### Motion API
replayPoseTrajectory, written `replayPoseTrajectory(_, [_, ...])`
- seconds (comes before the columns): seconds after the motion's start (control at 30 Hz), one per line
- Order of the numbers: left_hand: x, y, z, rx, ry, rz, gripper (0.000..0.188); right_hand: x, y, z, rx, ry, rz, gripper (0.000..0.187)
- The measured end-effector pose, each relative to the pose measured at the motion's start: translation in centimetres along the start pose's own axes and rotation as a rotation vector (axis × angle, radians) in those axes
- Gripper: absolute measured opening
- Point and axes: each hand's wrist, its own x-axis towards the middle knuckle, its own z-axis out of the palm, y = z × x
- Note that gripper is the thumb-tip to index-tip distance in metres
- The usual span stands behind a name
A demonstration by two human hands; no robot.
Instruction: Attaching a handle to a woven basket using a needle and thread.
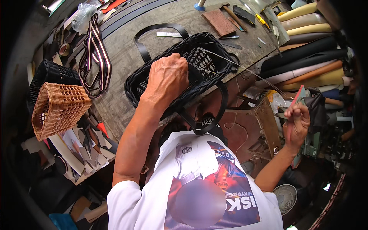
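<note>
A black woven basket [199, 61] lies on its side at the edge of a worn workbench [122, 57]. My left hand [166, 78] is closed over the basket's rim and holds it steady. A black leather strap handle [209, 120] loops down from the basket toward my chest. A thin pale thread [245, 69] runs taut from the basket out to the right. My right hand [297, 122] is raised off to the right of the bench, fingers pinched on the thread's end. I cannot tell whether a needle is in it.
A tan wicker basket [57, 109] and another black basket [50, 73] stand at the left. Striped webbing [96, 50] and a loose black strap [153, 30] lie on the bench. Hand tools [234, 17] lie at the back, leather rolls [310, 57] at the right, and a small fan [285, 197] below.
</note>
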Motion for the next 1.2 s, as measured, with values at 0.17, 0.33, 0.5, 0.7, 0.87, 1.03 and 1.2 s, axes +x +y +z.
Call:
replayPoseTrajectory(0.17, [0.0,-0.2,-0.3,0.025,-0.035,0.007,0.015,-7.6,0.8,-10.6,-0.258,0.52,0.119,0.012])
replayPoseTrajectory(0.33, [0.2,1.0,-0.4,-0.006,-0.089,0.024,0.015,-10.3,1.1,-11.5,-0.687,0.659,0.227,0.015])
replayPoseTrajectory(0.5, [0.5,-0.1,-0.7,-0.082,-0.029,0.03,0.016,-9.2,4.2,-8.9,-0.746,0.382,0.543,0.016])
replayPoseTrajectory(0.7, [0.6,0.0,-1.0,-0.173,0.0,0.07,0.016,-1.9,7.8,1.1,-0.971,-0.055,0.16,0.032])
replayPoseTrajectory(0.87, [0.9,-1.0,-1.4,-0.292,-0.029,0.065,0.018,7.0,4.1,15.1,-0.827,-0.3,-0.417,0.04])
replayPoseTrajectory(1.03, [0.7,-0.7,-1.8,-0.311,-0.044,0.053,0.017,10.5,6.6,17.0,-0.703,-0.544,-0.3,0.026])
replayPoseTrajectory(1.2, [0.6,-0.7,-1.3,-0.26,-0.008,0.141,0.012,11.6,5.3,12.0,-0.708,-0.629,-0.21,0.02])
